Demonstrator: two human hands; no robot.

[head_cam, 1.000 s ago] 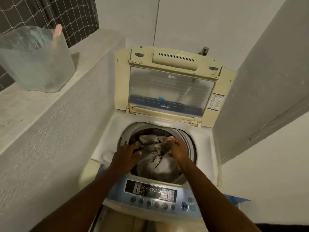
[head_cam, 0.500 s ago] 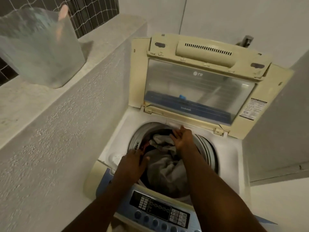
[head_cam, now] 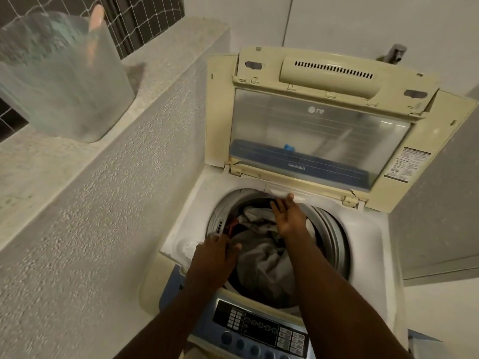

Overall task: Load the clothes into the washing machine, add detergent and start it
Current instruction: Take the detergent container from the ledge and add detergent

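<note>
A top-loading washing machine stands with its yellowed lid folded up against the back. Grey clothes fill the drum, with a bit of red cloth at the left. My left hand rests palm down on the clothes at the drum's front left rim. My right hand is stretched flat over the clothes, fingers apart, its fingertips touching the small white drawer at the drum's back edge. The blue control panel lies between my forearms. No detergent container is clearly visible.
A rough concrete ledge runs along the left, carrying a translucent plastic tub with a pink handle sticking out. A white wall panel closes in the right side. A tap sits behind the lid.
The view has moved closer and down. My right hand has reached from the middle of the clothes to the drum's back edge. My left hand stays on the clothes at the front left.
</note>
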